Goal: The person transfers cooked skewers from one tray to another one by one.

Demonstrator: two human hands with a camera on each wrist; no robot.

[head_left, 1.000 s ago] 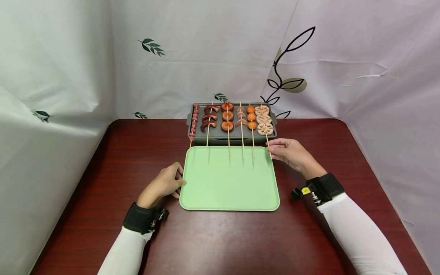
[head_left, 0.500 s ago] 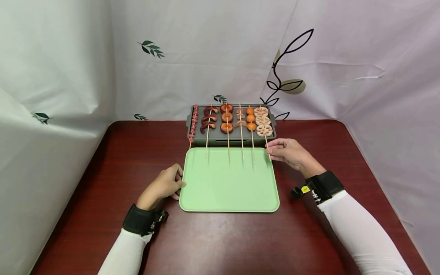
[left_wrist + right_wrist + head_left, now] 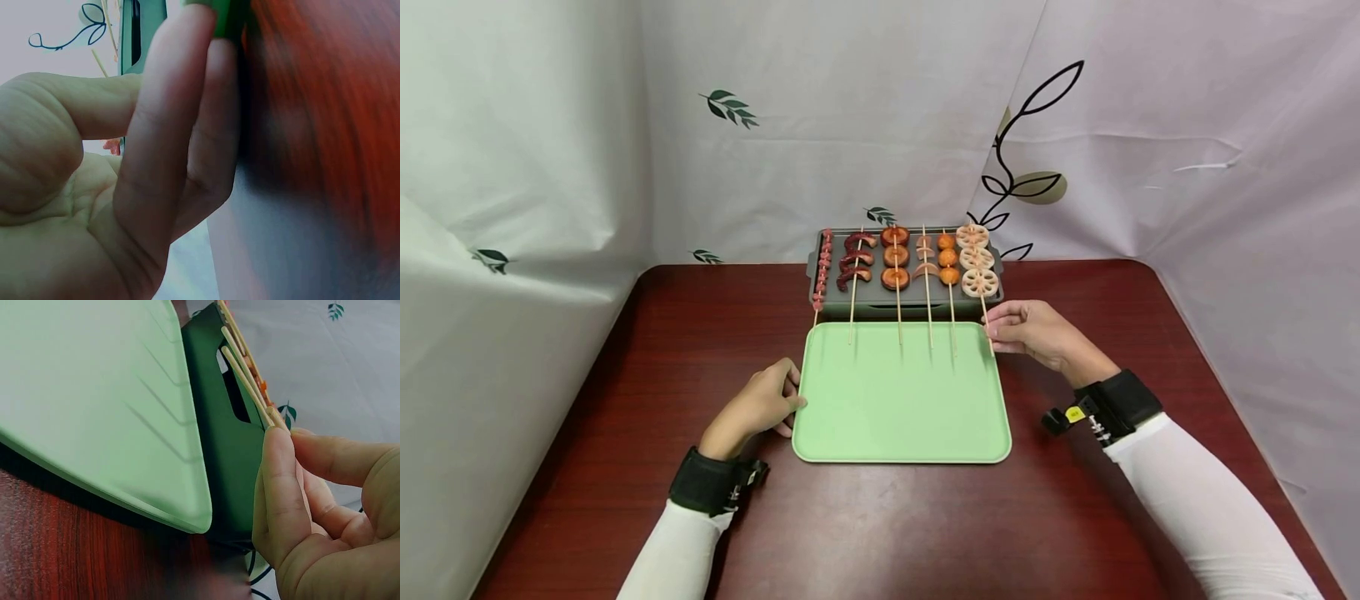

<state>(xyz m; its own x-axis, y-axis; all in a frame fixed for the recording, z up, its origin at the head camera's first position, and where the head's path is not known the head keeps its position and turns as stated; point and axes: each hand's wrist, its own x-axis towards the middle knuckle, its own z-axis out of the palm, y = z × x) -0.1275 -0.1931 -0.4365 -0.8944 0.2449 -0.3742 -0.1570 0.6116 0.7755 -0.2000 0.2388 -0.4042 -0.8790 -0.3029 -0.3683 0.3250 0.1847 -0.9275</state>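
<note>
Pinching the wooden stick of a skewer of round white lotus-root slices [image 3: 979, 283] near its lower end, the right hand [image 3: 1033, 332] has thumb and fingers closed, with the slices beyond them over a dark grey rectangular grill pan [image 3: 871, 293]. The left hand [image 3: 763, 396] has thumb and curled fingers at the near-side edge of a pale-green rectangular tray [image 3: 895, 400], apparently gripping it on the table [image 3: 700, 333]. Left of the right fingers, five other wooden skewers of red, brown and orange pieces [image 3: 896, 256] rest on the pan, their sticks reaching over the tray. These five look settled; only the lotus skewer seems unfinished, and whether it is being lifted or laid cannot be told. Compared with half a second ago, its slices sit slightly higher against the pan's far rim; the left fingers have hardly moved.
</note>
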